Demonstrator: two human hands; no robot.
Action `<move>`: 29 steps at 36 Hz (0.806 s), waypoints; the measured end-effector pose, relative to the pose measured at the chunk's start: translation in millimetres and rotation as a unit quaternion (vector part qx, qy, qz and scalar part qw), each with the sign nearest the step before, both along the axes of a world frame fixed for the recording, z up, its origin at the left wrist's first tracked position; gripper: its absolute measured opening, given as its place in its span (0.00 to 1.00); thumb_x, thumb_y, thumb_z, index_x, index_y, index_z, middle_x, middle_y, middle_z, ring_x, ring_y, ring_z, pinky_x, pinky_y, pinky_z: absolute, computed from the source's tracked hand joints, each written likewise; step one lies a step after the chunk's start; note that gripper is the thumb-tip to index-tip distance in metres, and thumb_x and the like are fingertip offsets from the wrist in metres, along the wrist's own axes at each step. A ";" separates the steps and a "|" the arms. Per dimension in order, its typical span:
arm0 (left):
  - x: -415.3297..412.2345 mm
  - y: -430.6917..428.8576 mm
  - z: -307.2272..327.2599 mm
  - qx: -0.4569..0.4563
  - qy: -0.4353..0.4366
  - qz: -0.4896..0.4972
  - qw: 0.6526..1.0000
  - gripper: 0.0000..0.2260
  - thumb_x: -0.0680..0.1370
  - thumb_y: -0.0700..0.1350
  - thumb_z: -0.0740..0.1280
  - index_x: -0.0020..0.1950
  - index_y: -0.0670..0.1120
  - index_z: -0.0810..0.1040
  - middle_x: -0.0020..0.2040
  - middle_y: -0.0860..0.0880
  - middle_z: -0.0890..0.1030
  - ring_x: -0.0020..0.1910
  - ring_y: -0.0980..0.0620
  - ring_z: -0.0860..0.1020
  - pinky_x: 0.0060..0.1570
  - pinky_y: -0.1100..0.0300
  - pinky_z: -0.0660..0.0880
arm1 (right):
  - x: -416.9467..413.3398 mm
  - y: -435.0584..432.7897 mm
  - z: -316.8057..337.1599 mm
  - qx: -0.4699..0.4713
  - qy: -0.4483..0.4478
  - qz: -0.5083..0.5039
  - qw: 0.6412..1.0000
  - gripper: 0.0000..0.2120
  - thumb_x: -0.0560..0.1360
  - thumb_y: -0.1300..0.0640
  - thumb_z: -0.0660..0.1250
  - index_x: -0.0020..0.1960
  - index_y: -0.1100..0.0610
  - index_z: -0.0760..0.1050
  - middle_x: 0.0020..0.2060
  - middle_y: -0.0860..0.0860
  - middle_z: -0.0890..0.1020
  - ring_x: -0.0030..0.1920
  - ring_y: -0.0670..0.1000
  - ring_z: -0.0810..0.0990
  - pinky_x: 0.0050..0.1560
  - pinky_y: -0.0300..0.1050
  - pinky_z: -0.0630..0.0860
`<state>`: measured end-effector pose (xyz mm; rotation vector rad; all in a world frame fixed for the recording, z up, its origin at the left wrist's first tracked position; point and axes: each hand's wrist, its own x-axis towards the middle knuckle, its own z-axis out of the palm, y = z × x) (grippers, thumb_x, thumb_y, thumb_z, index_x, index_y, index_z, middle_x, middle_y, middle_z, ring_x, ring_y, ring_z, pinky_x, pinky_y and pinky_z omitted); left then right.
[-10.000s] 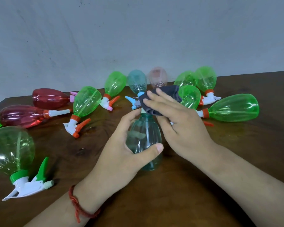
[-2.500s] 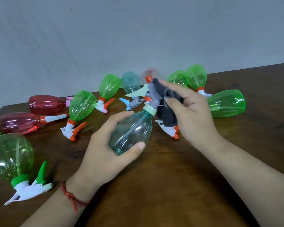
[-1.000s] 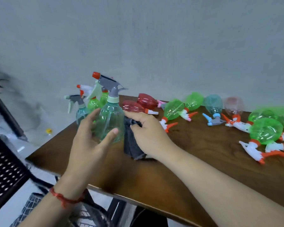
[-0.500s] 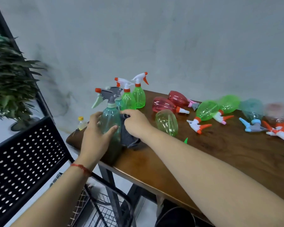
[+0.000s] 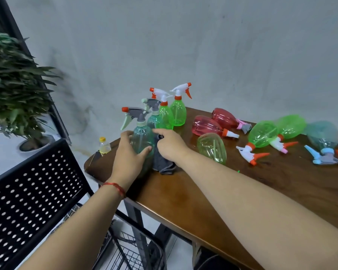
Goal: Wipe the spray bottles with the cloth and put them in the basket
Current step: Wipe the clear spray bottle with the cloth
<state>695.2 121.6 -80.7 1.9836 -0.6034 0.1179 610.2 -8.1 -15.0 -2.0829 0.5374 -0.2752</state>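
Clasping bottle [image 5: 141, 137], left hand [image 5: 128, 158], cloth [image 5: 162, 162], right hand [image 5: 171, 147]

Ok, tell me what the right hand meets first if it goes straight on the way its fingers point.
Most likely the teal spray bottle that the left hand grips: the right hand, holding the grey cloth, points its fingers left at the bottle's side, close by. Depth is unclear.

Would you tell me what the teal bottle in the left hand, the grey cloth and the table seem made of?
The teal bottle: glossy tinted plastic, see-through with highlights. The cloth: soft matte fabric, since it slumps in folds. The table: probably varnished wood, brown grain with sheen; possibly veneer.
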 end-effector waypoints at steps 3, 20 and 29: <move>4.1 -17.0 -0.3 0.002 -0.001 -0.007 1.000 0.33 0.77 0.50 0.80 0.75 0.48 0.66 0.73 0.45 0.77 0.70 0.46 0.77 0.60 0.58 0.71 | 2.0 -12.2 3.2 0.001 0.001 -0.022 1.000 0.33 0.78 0.69 0.56 0.79 0.46 0.72 0.78 0.53 0.72 0.41 0.48 0.79 0.34 0.42 0.75; 18.4 -68.8 -0.5 -0.004 0.022 -0.024 0.999 0.37 0.77 0.47 0.80 0.78 0.45 0.63 0.75 0.44 0.73 0.72 0.47 0.76 0.65 0.58 0.71 | 7.7 -56.1 11.3 0.029 -0.039 -0.076 0.996 0.30 0.80 0.69 0.58 0.79 0.51 0.70 0.74 0.53 0.75 0.58 0.54 0.80 0.53 0.47 0.80; -60.4 -47.7 27.1 -0.066 -0.024 -0.061 0.996 0.11 0.85 0.52 0.69 0.66 0.52 0.77 0.61 0.57 0.80 0.60 0.62 0.78 0.60 0.67 0.75 | -51.3 -75.6 13.2 0.179 -0.159 -0.121 0.963 0.08 0.78 0.61 0.72 0.56 0.54 0.83 0.51 0.53 0.88 0.53 0.54 0.87 0.60 0.60 0.83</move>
